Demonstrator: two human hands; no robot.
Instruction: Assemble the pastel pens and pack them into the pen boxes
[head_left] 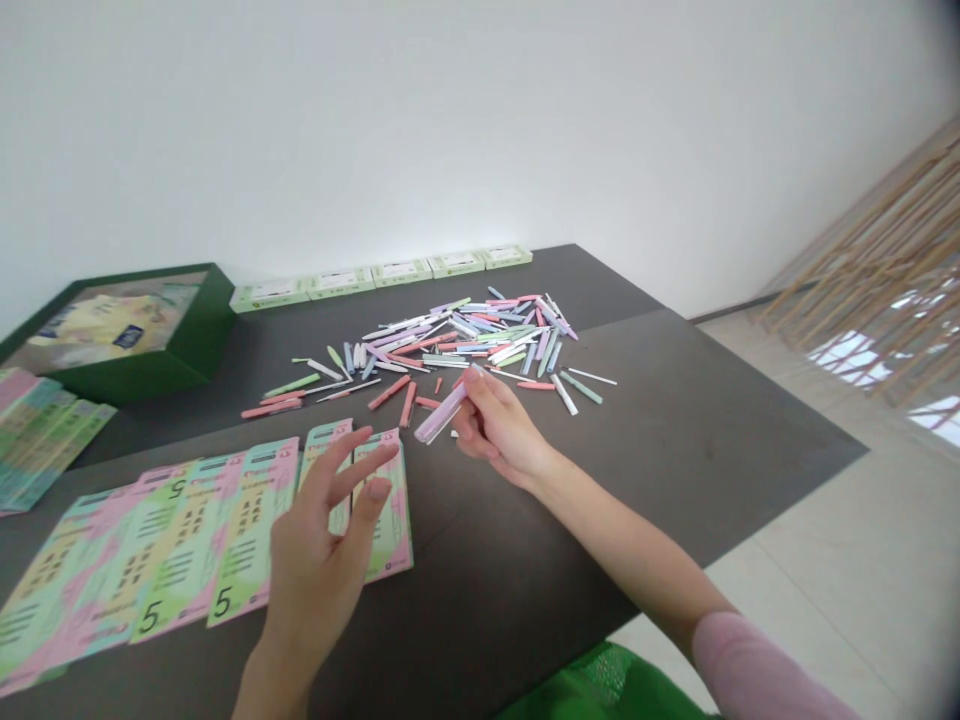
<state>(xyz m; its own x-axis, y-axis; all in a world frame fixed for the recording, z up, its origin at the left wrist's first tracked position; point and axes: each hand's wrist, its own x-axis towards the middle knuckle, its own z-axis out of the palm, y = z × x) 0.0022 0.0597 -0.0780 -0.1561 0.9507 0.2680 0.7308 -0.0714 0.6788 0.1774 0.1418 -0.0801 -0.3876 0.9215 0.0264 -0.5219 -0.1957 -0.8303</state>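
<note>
My right hand [499,425] pinches a light purple pen [441,415] with a clear part at its lower end, held above the table in front of the pile. My left hand [322,545] is raised with its fingers apart and nothing in it. Beneath and beside that hand lie printed cards or booklets [251,525] in pink, green and yellow, spread in an overlapping row. Beyond both hands is a loose pile of pens and pen parts [465,335] in white, pink, purple, blue and green. A few red pen pieces [407,403] lie near the purple pen.
A green box [187,345] with plastic packets [112,320] stands at the back left. Near it is a stack of coloured booklets [45,440]. Several flat light green boxes [341,283] line the wall. The dark table [675,400] ends on the right above a tiled floor [817,570].
</note>
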